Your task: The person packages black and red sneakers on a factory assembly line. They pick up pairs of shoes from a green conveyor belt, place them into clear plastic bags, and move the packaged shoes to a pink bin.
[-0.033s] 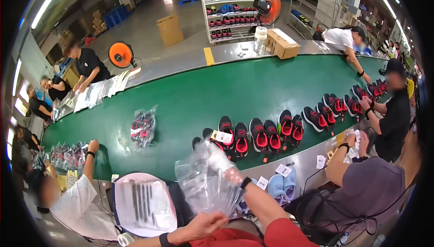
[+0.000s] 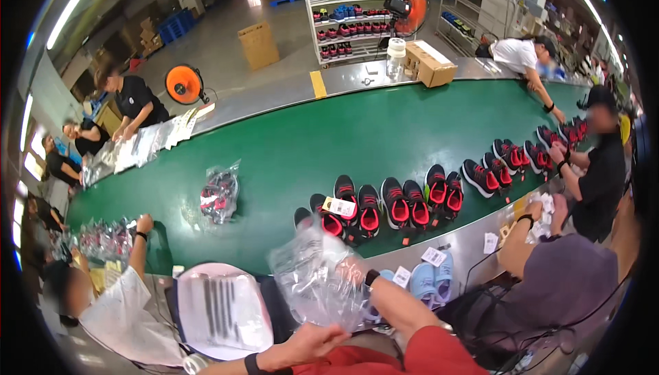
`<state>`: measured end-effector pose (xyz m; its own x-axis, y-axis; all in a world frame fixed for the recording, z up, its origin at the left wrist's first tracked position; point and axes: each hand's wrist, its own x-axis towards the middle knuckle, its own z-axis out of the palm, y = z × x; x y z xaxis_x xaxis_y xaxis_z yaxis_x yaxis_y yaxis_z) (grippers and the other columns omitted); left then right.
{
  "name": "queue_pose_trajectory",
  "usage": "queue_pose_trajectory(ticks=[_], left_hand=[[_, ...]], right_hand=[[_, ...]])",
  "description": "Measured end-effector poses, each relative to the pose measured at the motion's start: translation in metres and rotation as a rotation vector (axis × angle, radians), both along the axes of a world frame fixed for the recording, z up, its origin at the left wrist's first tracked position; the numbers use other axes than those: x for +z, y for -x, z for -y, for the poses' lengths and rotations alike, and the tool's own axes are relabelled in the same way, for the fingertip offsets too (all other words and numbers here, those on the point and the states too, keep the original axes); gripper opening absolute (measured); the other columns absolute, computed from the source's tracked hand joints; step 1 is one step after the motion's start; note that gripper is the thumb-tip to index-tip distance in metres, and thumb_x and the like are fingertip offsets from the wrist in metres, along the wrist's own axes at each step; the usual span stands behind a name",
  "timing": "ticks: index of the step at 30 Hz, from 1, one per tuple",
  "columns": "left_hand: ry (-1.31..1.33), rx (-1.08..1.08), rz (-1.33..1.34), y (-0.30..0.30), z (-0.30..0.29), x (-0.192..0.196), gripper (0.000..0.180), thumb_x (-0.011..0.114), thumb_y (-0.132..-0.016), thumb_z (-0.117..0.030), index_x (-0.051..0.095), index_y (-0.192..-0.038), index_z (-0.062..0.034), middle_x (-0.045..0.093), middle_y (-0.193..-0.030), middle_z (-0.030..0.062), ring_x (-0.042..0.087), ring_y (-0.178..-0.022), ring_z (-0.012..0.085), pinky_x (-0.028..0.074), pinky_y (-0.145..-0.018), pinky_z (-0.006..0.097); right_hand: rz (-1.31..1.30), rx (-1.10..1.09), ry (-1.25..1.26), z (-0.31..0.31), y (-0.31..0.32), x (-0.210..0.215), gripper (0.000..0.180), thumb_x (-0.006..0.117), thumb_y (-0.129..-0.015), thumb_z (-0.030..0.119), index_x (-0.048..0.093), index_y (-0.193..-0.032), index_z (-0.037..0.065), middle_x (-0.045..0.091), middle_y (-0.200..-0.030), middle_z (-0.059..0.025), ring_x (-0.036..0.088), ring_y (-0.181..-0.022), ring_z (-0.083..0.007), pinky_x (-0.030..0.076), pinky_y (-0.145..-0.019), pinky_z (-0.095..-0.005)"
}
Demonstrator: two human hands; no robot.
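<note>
A clear plastic bag hangs between my hands in front of the green belt. The fingers of my left hand are closed on its near edge. My right hand, with white glove fabric over the fingers, reaches forward at the bag. Film and blur hide those fingertips, so their grip cannot be made out. Just beyond lie black shoes with red-pink linings, partly covered by the bag; a white tag rests on them. More such pairs line the belt to the right.
On the green belt lies a bagged pair of shoes. Near me are a pale padded seat bearing plastic bags and light-blue shoes with tags. Co-workers sit close on both sides; black cables hang at right.
The bag's folds have shifted a little around my right hand. The whole view has moved very slightly; the shoes on the belt keep their arrangement.
</note>
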<state>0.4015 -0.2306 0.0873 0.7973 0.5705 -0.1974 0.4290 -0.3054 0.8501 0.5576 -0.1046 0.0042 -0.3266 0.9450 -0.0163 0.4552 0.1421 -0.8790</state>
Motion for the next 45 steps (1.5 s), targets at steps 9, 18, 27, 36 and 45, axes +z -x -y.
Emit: queue_pose_trajectory(ticks=[9,18,27,36,45], left_hand=[[-0.294,1.096,0.363,0.084,-0.143,0.020,0.014,0.057,-0.089,-0.010,0.051,-0.077,-0.0042,0.042,-0.065,-0.0065,0.036,-0.058,0.0025,0.029,-0.051,0.020],[-0.250,1.010,0.514,0.087,-0.167,0.044,0.013,0.056,-0.091,-0.011,0.050,-0.081,-0.0053,0.039,-0.063,-0.0097,0.029,-0.056,-0.0012,0.019,-0.048,0.018],[-0.243,1.008,0.456,0.100,-0.190,0.016,0.014,0.055,-0.091,-0.012,0.051,-0.080,-0.0046,0.038,-0.061,-0.0090,0.030,-0.054,-0.0010,0.021,-0.047,0.018],[-0.092,0.994,0.533,0.074,-0.198,0.010,0.016,0.055,-0.091,-0.017,0.053,-0.079,-0.0060,0.041,-0.059,-0.0090,0.030,-0.049,-0.0010,0.019,-0.041,0.020],[-0.304,0.589,0.330,-0.026,-0.144,0.057,0.019,0.055,-0.089,-0.017,0.053,-0.081,0.0000,0.050,-0.059,0.0135,0.048,-0.056,0.0142,0.043,-0.056,0.032]], right_hand=[[0.057,0.243,-0.316,0.029,0.079,0.065,0.024,0.054,-0.081,0.019,0.061,-0.097,0.003,0.063,-0.083,-0.0154,0.063,-0.074,-0.0293,0.050,-0.065,-0.0389],[0.756,-0.006,-0.181,-0.035,-0.024,0.002,0.044,0.068,-0.068,0.047,0.065,-0.097,0.014,0.061,-0.086,-0.0104,0.057,-0.090,-0.0262,0.044,-0.077,-0.0385],[0.807,-0.176,-0.328,-0.041,0.008,-0.071,0.036,0.069,-0.061,0.046,0.064,-0.076,0.013,0.056,-0.077,-0.0110,0.054,-0.082,-0.0270,0.037,-0.073,-0.0402],[-1.460,-0.264,0.149,0.022,-0.053,0.125,0.065,0.041,-0.088,0.051,0.040,-0.133,0.004,0.052,-0.121,-0.0181,0.051,-0.112,-0.0313,0.043,-0.093,-0.0461],[0.561,0.026,-0.484,0.042,-0.019,0.138,0.038,0.067,-0.068,0.045,0.065,-0.069,0.007,0.056,-0.068,-0.0107,0.057,-0.066,-0.0262,0.046,-0.060,-0.0388]])
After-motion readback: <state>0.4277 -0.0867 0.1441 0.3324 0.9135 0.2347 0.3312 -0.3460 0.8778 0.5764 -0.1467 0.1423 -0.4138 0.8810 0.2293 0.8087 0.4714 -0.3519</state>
